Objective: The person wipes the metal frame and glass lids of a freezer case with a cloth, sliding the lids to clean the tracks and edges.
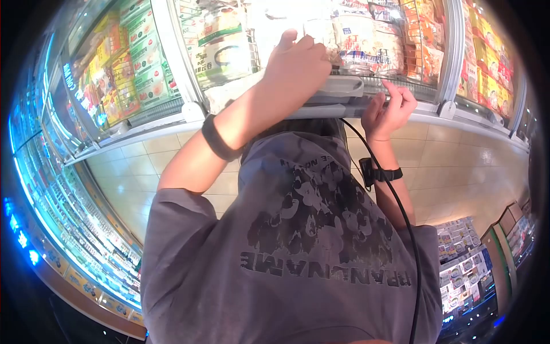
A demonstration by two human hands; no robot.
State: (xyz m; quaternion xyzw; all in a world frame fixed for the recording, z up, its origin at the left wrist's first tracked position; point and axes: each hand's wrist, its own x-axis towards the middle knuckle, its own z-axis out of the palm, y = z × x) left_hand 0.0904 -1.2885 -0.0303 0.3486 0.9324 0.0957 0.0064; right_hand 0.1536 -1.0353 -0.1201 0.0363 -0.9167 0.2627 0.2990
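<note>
My left hand [299, 64], with a dark band on its wrist, is over the lit freezer case [192, 109]. Its fingers are curled and closed. Bright glare hides what they hold, if anything. Beside it, on the left, lie white and green food bags [220, 54]. My right hand [392, 108] is raised near the grey front rail [424, 108], its fingers loosely bent and apart, with nothing visible in them. Between the two hands is a grey handle-like tray [338, 89] on the case edge. White bags with red print [366, 49] lie beyond it.
Orange packets [424, 34] in a wire divider and yellow-red packs [491, 63] are at the right. Green and white boxes [146, 57] fill the left compartment. A black cable [395, 198] runs past my right arm. Lit shelves [74, 218] curve along the left; boxed goods [464, 269] stand lower right.
</note>
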